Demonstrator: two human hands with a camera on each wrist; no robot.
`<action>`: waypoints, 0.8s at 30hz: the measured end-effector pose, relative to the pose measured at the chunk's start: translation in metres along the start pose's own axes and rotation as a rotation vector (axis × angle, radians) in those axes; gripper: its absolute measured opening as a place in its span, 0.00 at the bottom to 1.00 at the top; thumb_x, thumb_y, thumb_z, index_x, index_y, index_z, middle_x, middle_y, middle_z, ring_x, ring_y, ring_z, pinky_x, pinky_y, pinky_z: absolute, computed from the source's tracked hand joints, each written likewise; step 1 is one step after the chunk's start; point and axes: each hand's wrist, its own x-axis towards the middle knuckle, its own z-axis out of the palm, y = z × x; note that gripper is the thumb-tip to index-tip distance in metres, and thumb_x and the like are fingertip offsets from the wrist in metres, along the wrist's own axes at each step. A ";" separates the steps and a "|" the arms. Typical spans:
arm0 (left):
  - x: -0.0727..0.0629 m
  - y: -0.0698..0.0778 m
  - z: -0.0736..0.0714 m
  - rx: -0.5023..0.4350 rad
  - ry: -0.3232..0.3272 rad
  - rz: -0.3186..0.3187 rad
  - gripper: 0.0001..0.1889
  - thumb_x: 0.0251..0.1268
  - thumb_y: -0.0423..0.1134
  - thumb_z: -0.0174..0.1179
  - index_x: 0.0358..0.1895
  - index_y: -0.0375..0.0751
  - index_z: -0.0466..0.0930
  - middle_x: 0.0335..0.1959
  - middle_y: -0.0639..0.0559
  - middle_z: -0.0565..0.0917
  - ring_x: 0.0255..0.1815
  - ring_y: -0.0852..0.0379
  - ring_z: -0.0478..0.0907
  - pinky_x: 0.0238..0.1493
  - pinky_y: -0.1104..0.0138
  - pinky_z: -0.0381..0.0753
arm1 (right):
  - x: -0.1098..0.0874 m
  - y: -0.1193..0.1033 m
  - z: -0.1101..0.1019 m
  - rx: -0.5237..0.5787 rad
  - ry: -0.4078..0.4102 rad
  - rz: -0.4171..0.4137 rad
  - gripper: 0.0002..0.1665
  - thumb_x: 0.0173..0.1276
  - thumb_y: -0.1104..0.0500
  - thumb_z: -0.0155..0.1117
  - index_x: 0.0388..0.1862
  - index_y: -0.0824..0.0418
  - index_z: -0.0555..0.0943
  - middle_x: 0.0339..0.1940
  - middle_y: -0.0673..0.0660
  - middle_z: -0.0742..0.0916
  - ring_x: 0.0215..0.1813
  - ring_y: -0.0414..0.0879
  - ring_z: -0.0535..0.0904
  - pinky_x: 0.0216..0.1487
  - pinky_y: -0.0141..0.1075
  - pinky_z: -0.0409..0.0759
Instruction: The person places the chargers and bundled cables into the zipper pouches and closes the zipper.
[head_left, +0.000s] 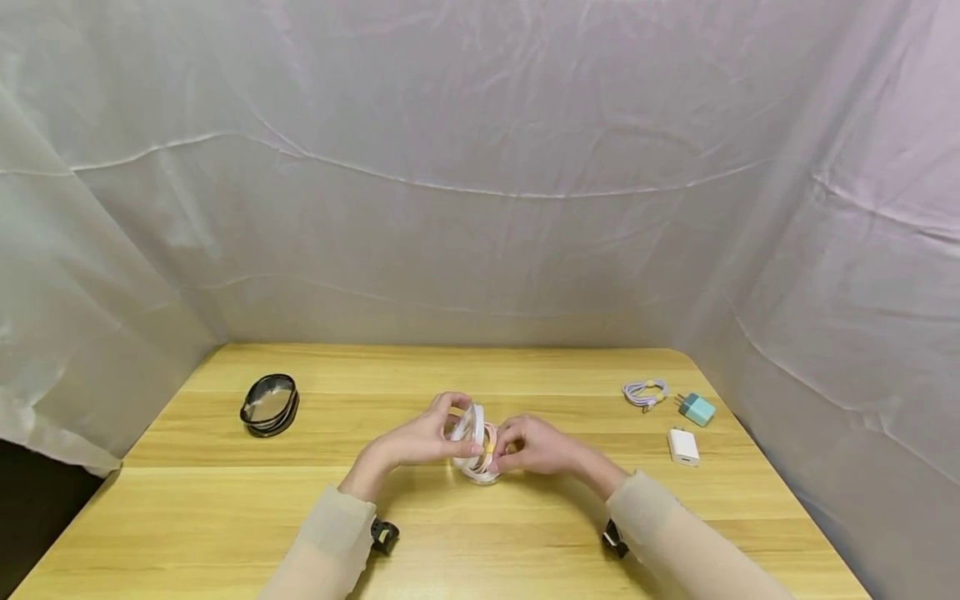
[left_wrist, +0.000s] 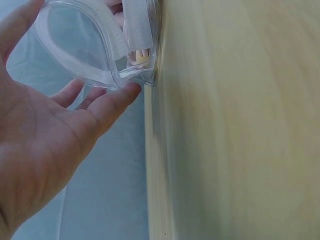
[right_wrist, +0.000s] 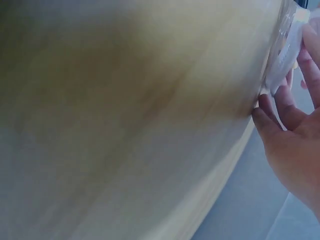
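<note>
A small clear round pouch with a white rim (head_left: 477, 423) stands at the middle of the wooden table, its lid tilted up. Holding that lid on the left is my left hand (head_left: 420, 437), the fingers at its upper edge and the thumb lower down. Inside the pouch lies a coiled pink cable (head_left: 491, 437) with a yellow tie (left_wrist: 142, 58). From the right, my right hand (head_left: 538, 446) pinches at the cable with curled fingers by the pouch opening. In the right wrist view its fingertips are partly hidden by the clear wall (right_wrist: 282, 62).
A black-rimmed clear round pouch (head_left: 271, 406) sits at the far left of the wooden table (head_left: 225, 508). Toward the right lie a coiled lilac cable (head_left: 643, 394), a teal plug adapter (head_left: 697, 409) and a white one (head_left: 683, 447). Grey curtains (head_left: 480, 242) enclose the table.
</note>
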 end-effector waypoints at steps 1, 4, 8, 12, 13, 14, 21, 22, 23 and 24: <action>0.000 0.000 0.000 -0.001 -0.001 0.000 0.48 0.64 0.54 0.73 0.77 0.39 0.55 0.75 0.36 0.63 0.74 0.37 0.68 0.69 0.47 0.76 | 0.000 0.000 0.000 -0.017 0.004 0.009 0.05 0.65 0.53 0.77 0.33 0.52 0.90 0.44 0.46 0.87 0.53 0.44 0.78 0.60 0.42 0.75; 0.000 -0.001 0.000 -0.001 -0.002 -0.004 0.48 0.64 0.55 0.72 0.77 0.39 0.54 0.76 0.36 0.63 0.75 0.38 0.68 0.70 0.48 0.76 | -0.001 0.000 0.001 -0.030 0.006 0.029 0.05 0.66 0.52 0.77 0.32 0.50 0.90 0.44 0.46 0.85 0.52 0.44 0.77 0.57 0.42 0.76; -0.001 -0.001 0.000 0.001 -0.005 -0.009 0.48 0.64 0.57 0.72 0.78 0.40 0.54 0.76 0.36 0.62 0.75 0.39 0.68 0.70 0.49 0.76 | -0.002 0.000 0.000 0.001 0.009 0.031 0.05 0.67 0.53 0.76 0.33 0.51 0.89 0.43 0.46 0.84 0.49 0.43 0.77 0.52 0.42 0.78; 0.000 -0.001 -0.001 0.006 -0.005 -0.002 0.48 0.64 0.57 0.72 0.77 0.39 0.54 0.76 0.35 0.62 0.75 0.38 0.68 0.69 0.48 0.76 | -0.003 -0.001 -0.002 0.028 0.034 0.046 0.04 0.68 0.54 0.75 0.35 0.50 0.88 0.44 0.47 0.85 0.50 0.43 0.78 0.55 0.44 0.80; -0.001 0.000 -0.002 0.007 -0.005 -0.001 0.48 0.64 0.57 0.72 0.77 0.39 0.54 0.76 0.35 0.62 0.75 0.37 0.68 0.69 0.47 0.76 | -0.004 -0.001 -0.004 0.033 0.043 0.053 0.04 0.69 0.53 0.75 0.36 0.50 0.87 0.44 0.46 0.85 0.50 0.43 0.79 0.57 0.45 0.80; 0.000 0.000 -0.002 0.011 -0.005 0.001 0.48 0.64 0.57 0.71 0.77 0.39 0.54 0.76 0.35 0.62 0.75 0.37 0.68 0.69 0.47 0.76 | -0.005 -0.002 -0.005 0.040 0.052 0.057 0.03 0.69 0.53 0.75 0.37 0.50 0.87 0.45 0.47 0.85 0.51 0.43 0.79 0.59 0.46 0.81; 0.000 0.000 -0.002 0.023 -0.005 0.006 0.48 0.64 0.57 0.71 0.77 0.37 0.54 0.76 0.35 0.61 0.75 0.37 0.68 0.70 0.46 0.75 | -0.014 -0.007 -0.017 0.153 0.167 0.031 0.09 0.71 0.61 0.72 0.48 0.62 0.87 0.52 0.55 0.87 0.59 0.53 0.82 0.69 0.53 0.78; 0.000 0.000 -0.002 0.023 -0.005 0.007 0.48 0.64 0.57 0.71 0.77 0.37 0.54 0.76 0.35 0.61 0.74 0.37 0.68 0.70 0.46 0.75 | -0.016 -0.006 -0.018 0.170 0.193 0.021 0.10 0.71 0.62 0.71 0.49 0.64 0.86 0.53 0.57 0.87 0.60 0.55 0.82 0.68 0.54 0.78; 0.000 0.000 -0.002 0.023 -0.006 0.008 0.48 0.64 0.57 0.72 0.77 0.37 0.54 0.76 0.35 0.61 0.74 0.37 0.68 0.70 0.46 0.75 | -0.018 -0.006 -0.020 0.177 0.221 0.009 0.12 0.71 0.63 0.71 0.51 0.65 0.86 0.54 0.59 0.87 0.60 0.57 0.82 0.68 0.55 0.78; 0.000 0.000 -0.002 0.026 -0.005 0.008 0.48 0.64 0.56 0.72 0.77 0.37 0.54 0.76 0.35 0.61 0.74 0.37 0.68 0.70 0.46 0.75 | -0.021 -0.006 -0.022 0.184 0.246 0.000 0.12 0.71 0.63 0.71 0.52 0.65 0.86 0.55 0.60 0.87 0.61 0.59 0.82 0.67 0.56 0.79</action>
